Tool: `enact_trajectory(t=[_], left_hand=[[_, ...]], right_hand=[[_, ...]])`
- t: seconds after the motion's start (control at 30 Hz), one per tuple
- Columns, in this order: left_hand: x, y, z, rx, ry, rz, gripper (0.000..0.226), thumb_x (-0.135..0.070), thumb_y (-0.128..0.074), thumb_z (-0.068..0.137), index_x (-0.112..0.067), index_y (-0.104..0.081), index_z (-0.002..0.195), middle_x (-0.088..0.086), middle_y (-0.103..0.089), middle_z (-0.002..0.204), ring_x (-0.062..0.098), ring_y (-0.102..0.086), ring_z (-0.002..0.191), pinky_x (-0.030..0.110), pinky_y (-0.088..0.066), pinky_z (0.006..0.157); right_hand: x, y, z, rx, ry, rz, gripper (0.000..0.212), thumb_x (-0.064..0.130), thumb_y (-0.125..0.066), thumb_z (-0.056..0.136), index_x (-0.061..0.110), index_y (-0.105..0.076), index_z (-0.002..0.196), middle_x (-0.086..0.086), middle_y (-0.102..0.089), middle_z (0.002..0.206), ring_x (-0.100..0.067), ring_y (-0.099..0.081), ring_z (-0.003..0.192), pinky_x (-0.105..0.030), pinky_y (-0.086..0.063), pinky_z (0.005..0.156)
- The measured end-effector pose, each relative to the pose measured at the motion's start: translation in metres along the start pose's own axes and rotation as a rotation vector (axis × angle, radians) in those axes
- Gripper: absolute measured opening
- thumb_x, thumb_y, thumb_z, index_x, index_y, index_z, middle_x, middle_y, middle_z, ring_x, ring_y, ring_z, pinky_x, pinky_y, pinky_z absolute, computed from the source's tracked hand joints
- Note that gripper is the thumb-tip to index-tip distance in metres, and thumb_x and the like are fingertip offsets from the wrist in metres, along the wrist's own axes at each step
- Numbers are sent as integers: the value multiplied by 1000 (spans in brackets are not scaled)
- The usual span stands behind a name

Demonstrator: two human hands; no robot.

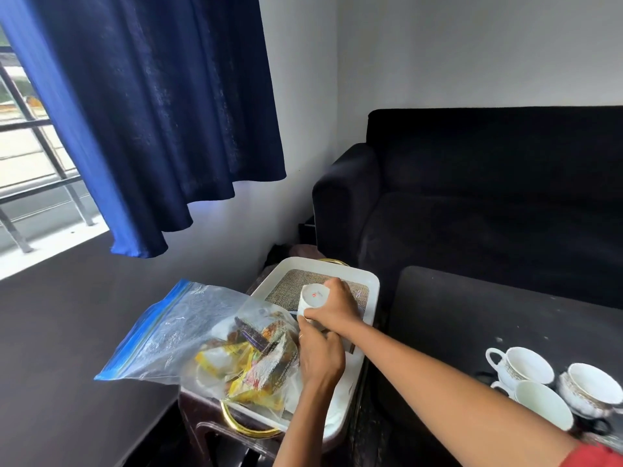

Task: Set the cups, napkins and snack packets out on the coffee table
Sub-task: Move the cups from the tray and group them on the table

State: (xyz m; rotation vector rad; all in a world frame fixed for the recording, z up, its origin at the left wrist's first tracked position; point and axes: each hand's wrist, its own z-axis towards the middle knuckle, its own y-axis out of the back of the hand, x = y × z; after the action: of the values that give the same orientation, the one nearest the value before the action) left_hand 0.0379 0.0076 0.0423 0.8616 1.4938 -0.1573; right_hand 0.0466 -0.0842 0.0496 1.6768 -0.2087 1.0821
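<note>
Three cups on dark coffee table; right hand grips inverted cup; left hand fingers unclear.

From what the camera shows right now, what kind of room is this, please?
Most likely a home living room. A dark sofa stands against the wall, a low dark coffee table with teacups is before it, and a blue curtain hangs at a barred window.
</note>
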Motion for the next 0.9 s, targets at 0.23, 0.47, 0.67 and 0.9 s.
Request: enact_trajectory(t=[0.23, 0.47, 0.67, 0.9], left_hand=[[-11, -12, -11, 3, -37, -138, 50, -15, -40, 95, -1, -27, 140, 16, -52, 135, 30, -49, 124, 37, -39, 103], [-30, -20, -18, 19, 80, -539, 25, -23, -42, 96, -8, -58, 109, 12, -68, 108, 27, -62, 105, 41, -46, 89], [-32, -15, -18, 59, 166, -670, 37, -43, -59, 89, -8, -64, 101, 5, -70, 93, 19, -65, 89, 33, -51, 84], [-31, -11, -22, 32, -70, -430, 53, -33, -83, 68, -16, -60, 113, 1, -73, 99, 16, -69, 93, 40, -54, 90]], right_hand=[[-15, 28, -27, -68, -148, 650, 59, 11, -79, 65, 13, -49, 115, -7, -61, 113, -17, -61, 99, -33, -53, 89], [-28, 57, -52, 65, -212, 1132, 50, -5, -71, 73, 10, -45, 114, -10, -64, 95, -20, -69, 76, -33, -58, 76], [-46, 68, -71, 125, -199, 1076, 46, -2, -72, 71, 12, -51, 109, -4, -64, 100, -12, -62, 84, -25, -45, 79], [-56, 86, -80, 162, -121, 927, 71, 1, -77, 63, 17, -45, 124, 3, -62, 112, -12, -57, 102, -30, -41, 93]])
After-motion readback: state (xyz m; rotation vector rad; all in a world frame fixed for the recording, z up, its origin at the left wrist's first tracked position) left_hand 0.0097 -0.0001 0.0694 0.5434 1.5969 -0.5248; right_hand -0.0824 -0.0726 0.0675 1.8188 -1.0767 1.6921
